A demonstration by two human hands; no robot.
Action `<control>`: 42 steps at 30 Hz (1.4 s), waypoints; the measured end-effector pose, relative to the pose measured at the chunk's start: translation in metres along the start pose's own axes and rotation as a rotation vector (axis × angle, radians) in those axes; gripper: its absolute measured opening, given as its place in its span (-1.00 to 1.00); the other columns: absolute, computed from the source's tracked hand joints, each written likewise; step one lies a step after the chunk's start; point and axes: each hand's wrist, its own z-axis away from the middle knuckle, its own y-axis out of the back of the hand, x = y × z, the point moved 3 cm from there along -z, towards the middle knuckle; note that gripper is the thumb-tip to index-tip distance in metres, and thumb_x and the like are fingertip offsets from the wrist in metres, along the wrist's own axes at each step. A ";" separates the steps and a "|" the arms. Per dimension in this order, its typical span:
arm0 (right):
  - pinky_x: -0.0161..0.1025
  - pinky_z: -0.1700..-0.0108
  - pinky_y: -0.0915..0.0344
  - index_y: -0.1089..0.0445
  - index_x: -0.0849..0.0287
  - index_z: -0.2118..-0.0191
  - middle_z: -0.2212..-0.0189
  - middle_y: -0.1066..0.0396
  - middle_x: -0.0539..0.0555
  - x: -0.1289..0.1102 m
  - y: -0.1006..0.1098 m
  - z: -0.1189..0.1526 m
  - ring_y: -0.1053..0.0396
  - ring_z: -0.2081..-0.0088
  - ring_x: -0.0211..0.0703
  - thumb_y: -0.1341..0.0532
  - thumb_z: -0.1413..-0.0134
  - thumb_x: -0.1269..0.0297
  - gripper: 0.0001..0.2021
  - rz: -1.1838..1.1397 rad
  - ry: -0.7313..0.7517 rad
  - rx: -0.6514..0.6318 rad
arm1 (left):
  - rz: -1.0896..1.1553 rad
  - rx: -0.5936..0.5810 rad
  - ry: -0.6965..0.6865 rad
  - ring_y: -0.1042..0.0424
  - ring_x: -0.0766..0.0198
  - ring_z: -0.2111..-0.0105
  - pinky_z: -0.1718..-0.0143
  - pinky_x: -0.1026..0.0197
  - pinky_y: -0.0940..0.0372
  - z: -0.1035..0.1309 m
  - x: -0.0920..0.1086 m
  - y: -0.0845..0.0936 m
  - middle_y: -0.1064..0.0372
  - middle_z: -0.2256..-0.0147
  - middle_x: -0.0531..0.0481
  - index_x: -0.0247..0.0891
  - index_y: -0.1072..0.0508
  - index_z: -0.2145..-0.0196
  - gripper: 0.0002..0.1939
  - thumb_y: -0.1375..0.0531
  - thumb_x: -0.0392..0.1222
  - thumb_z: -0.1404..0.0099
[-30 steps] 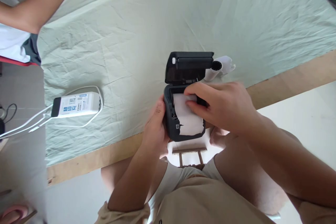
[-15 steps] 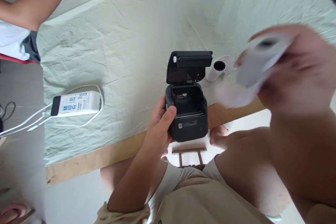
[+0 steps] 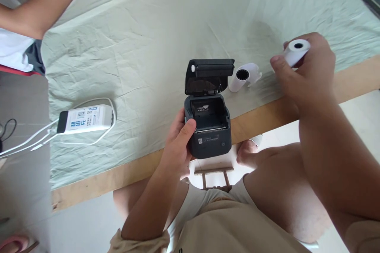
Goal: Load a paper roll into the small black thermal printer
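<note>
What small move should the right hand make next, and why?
Perhaps the right hand should lower its white paper roll onto the pale green cloth and let go: it is away from the open black plastic printer, and another white roll with a black-ringed end lies closer, perhaps needing that grip.

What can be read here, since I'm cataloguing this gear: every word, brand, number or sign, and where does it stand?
No word, brand or number reads surely.
Black printer: what looks like a power symbol, faint; the front print and white square sign are too small.
Printer's inner wall: small print, unreadable.
White corded block: large blue characters and finer print, too unclear to quote.
</note>
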 end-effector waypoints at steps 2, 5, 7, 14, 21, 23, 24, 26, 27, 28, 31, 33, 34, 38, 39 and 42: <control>-0.07 0.07 -0.40 -0.47 0.16 0.04 0.02 -0.59 0.26 -0.004 -0.001 0.000 -0.52 0.13 -0.10 -0.51 -0.02 0.34 -0.62 -0.001 -0.046 -0.065 | -0.009 0.001 -0.009 -0.63 0.17 0.20 0.22 0.22 -0.52 0.000 0.000 0.000 -0.64 0.16 -0.01 -0.10 -0.62 -0.03 -0.58 -0.44 0.15 -0.32; -0.07 0.03 -0.42 -0.46 0.11 -0.03 0.00 -0.61 0.23 -0.006 -0.005 -0.002 -0.51 0.14 -0.11 -0.49 -0.03 0.39 -0.57 0.017 -0.037 -0.088 | -0.031 -0.002 -0.018 -0.63 0.13 0.21 0.25 0.20 -0.50 -0.001 0.000 0.000 -0.63 0.17 -0.03 -0.11 -0.61 -0.02 -0.59 -0.42 0.15 -0.34; -0.04 0.00 -0.41 -0.44 0.08 -0.09 0.04 -0.64 0.19 -0.003 -0.007 -0.003 -0.50 0.17 -0.10 -0.45 -0.05 0.42 -0.53 0.055 -0.033 -0.109 | -0.029 -0.009 -0.023 -0.62 0.15 0.24 0.26 0.20 -0.48 -0.001 0.000 0.000 -0.63 0.18 -0.03 -0.11 -0.61 -0.03 -0.59 -0.42 0.15 -0.34; 0.03 -0.12 -0.43 -0.44 0.13 -0.11 -0.06 -0.56 0.29 -0.015 0.004 0.019 -0.54 -0.08 0.07 -0.25 -0.09 0.52 -0.55 -0.045 0.488 0.051 | -0.032 0.011 -0.009 -0.62 0.17 0.25 0.27 0.22 -0.51 -0.001 0.000 0.001 -0.63 0.19 -0.01 -0.11 -0.62 0.01 -0.60 -0.43 0.14 -0.33; 0.07 -0.09 -0.43 -0.36 0.05 -0.20 -0.10 -0.50 0.27 -0.038 -0.028 0.037 -0.49 -0.14 0.21 -0.44 -0.12 0.26 -0.46 -0.050 0.546 -0.269 | -0.028 -0.025 -0.029 -0.67 0.05 0.16 0.27 0.16 -0.55 -0.002 0.000 0.000 -0.66 0.14 -0.06 -0.12 -0.59 -0.02 -0.56 -0.42 0.17 -0.32; 0.01 0.05 -0.42 -0.39 0.06 -0.18 0.02 -0.53 0.22 -0.034 -0.033 0.033 -0.52 0.01 0.15 -0.47 -0.06 0.28 -0.45 -0.036 0.442 -0.287 | -0.040 -0.032 -0.024 -0.68 0.01 0.13 0.28 0.15 -0.55 -0.002 -0.001 0.000 -0.66 0.14 -0.07 -0.11 -0.58 -0.01 -0.57 -0.41 0.18 -0.33; -0.01 0.10 -0.41 -0.40 0.07 -0.16 0.07 -0.53 0.20 -0.033 -0.033 0.031 -0.52 0.07 0.12 -0.47 -0.04 0.29 -0.45 -0.042 0.413 -0.288 | -0.042 -0.032 -0.021 -0.68 0.01 0.13 0.30 0.16 -0.55 -0.002 -0.001 0.000 -0.66 0.14 -0.07 -0.11 -0.57 0.00 -0.58 -0.41 0.18 -0.33; -0.04 0.11 -0.40 -0.39 0.07 -0.15 0.11 -0.54 0.16 -0.029 -0.032 0.030 -0.52 0.11 0.06 -0.47 -0.03 0.30 -0.45 -0.084 0.390 -0.294 | -0.039 -0.032 -0.022 -0.68 0.03 0.14 0.33 0.18 -0.53 -0.003 -0.001 0.001 -0.66 0.15 -0.06 -0.12 -0.58 0.00 -0.58 -0.41 0.17 -0.34; -0.05 0.09 -0.41 -0.38 0.07 -0.16 0.11 -0.54 0.15 -0.028 -0.031 0.030 -0.53 0.10 0.03 -0.46 -0.04 0.31 -0.46 -0.117 0.389 -0.293 | -0.034 -0.035 -0.027 -0.68 0.04 0.15 0.34 0.20 -0.52 -0.003 -0.001 0.001 -0.66 0.16 -0.06 -0.12 -0.58 0.00 -0.58 -0.41 0.17 -0.34; -0.06 0.07 -0.43 -0.37 0.06 -0.16 0.10 -0.55 0.14 -0.026 -0.031 0.031 -0.53 0.10 0.00 -0.43 -0.05 0.33 -0.46 -0.152 0.393 -0.294 | -0.028 -0.037 -0.033 -0.68 0.07 0.18 0.36 0.21 -0.51 -0.003 -0.001 0.001 -0.65 0.17 -0.05 -0.13 -0.59 0.00 -0.59 -0.42 0.16 -0.34; -0.11 0.11 -0.46 -0.39 0.05 -0.14 0.15 -0.55 0.08 -0.023 -0.032 0.034 -0.53 0.18 -0.09 -0.32 -0.08 0.42 -0.52 -0.230 0.429 -0.319 | -0.016 -0.045 -0.035 -0.68 0.14 0.25 0.39 0.27 -0.49 -0.003 0.000 0.000 -0.65 0.21 -0.01 -0.14 -0.58 0.01 -0.60 -0.42 0.14 -0.34; -0.13 0.18 -0.46 -0.44 0.05 -0.10 0.23 -0.51 0.04 -0.022 -0.033 0.035 -0.49 0.28 -0.14 -0.27 -0.06 0.45 -0.55 -0.249 0.475 -0.326 | -0.007 -0.049 -0.034 -0.68 0.15 0.27 0.37 0.26 -0.51 -0.003 0.000 -0.001 -0.66 0.20 -0.02 -0.16 -0.57 0.00 -0.58 -0.42 0.15 -0.34; -0.13 0.20 -0.46 -0.47 0.04 -0.08 0.24 -0.48 0.03 -0.022 -0.034 0.036 -0.46 0.30 -0.16 -0.26 -0.05 0.46 -0.56 -0.253 0.497 -0.319 | -0.004 -0.052 -0.032 -0.69 0.14 0.27 0.34 0.24 -0.53 -0.003 0.000 -0.002 -0.66 0.19 -0.03 -0.17 -0.56 -0.01 -0.56 -0.42 0.15 -0.33; -0.09 0.15 -0.50 -0.48 0.00 -0.08 0.18 -0.48 0.05 -0.021 -0.036 0.035 -0.49 0.23 -0.12 -0.26 0.00 0.44 -0.52 -0.275 0.525 -0.249 | -0.009 -0.040 -0.023 -0.70 0.08 0.20 0.28 0.20 -0.56 -0.003 0.000 0.000 -0.67 0.17 -0.03 -0.15 -0.55 -0.04 -0.52 -0.43 0.17 -0.31; -0.08 0.15 -0.51 -0.47 0.01 -0.10 0.16 -0.49 0.06 -0.020 -0.037 0.034 -0.50 0.22 -0.10 -0.27 0.01 0.44 -0.50 -0.286 0.517 -0.237 | -0.014 -0.039 -0.022 -0.70 0.07 0.18 0.27 0.18 -0.57 -0.003 -0.001 0.001 -0.67 0.17 -0.03 -0.15 -0.55 -0.04 -0.52 -0.43 0.17 -0.31; -0.10 0.21 -0.51 -0.42 0.00 -0.13 0.10 -0.53 0.06 -0.015 -0.040 0.033 -0.52 0.23 -0.11 -0.28 0.04 0.45 -0.45 -0.329 0.493 -0.221 | -0.025 -0.044 -0.024 -0.69 0.05 0.16 0.23 0.15 -0.58 -0.004 -0.001 0.003 -0.68 0.15 -0.04 -0.15 -0.55 -0.07 -0.51 -0.43 0.17 -0.32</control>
